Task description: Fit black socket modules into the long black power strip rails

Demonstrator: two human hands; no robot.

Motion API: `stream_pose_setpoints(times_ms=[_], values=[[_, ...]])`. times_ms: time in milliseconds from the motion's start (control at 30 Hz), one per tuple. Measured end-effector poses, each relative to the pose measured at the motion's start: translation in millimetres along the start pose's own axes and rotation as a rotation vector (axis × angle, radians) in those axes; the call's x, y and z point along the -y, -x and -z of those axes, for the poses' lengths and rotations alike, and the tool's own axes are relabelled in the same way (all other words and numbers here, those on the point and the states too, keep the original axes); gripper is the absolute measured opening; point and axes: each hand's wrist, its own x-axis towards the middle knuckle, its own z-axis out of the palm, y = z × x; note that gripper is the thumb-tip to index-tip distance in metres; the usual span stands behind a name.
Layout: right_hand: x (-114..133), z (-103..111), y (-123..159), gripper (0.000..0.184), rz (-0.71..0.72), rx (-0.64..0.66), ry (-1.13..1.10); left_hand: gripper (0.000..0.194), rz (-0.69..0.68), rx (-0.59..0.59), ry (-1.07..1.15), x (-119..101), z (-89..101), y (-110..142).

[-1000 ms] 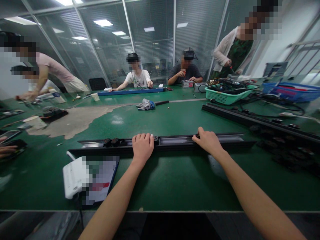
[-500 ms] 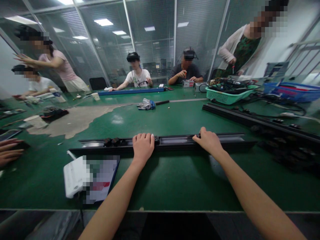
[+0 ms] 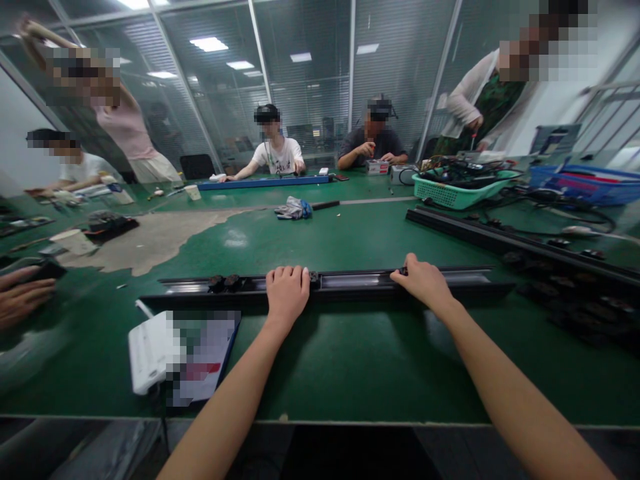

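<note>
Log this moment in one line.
left hand: on black rail | right hand: touching small part at rail | rail: two round parts left of left hand | rest: white box, green basket

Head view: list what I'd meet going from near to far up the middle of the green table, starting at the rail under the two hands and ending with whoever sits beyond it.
Black rail, grey-and-blue bundle, long blue bar, person in a white T-shirt.
</note>
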Motion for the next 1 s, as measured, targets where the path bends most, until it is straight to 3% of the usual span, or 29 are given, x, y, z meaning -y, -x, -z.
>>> stream_pose_setpoints(times_ms=[633, 1000], values=[[-1, 7, -6, 0.037, 0.100, 0.151, 0.051, 0.041, -0.006, -0.007, 0.003, 1, -1.7, 1], [-14, -13, -3, 0.032, 0.036, -0.033, -0.121, 0.040, -0.023, -0.028, -0.048, 0, -2.7, 0]])
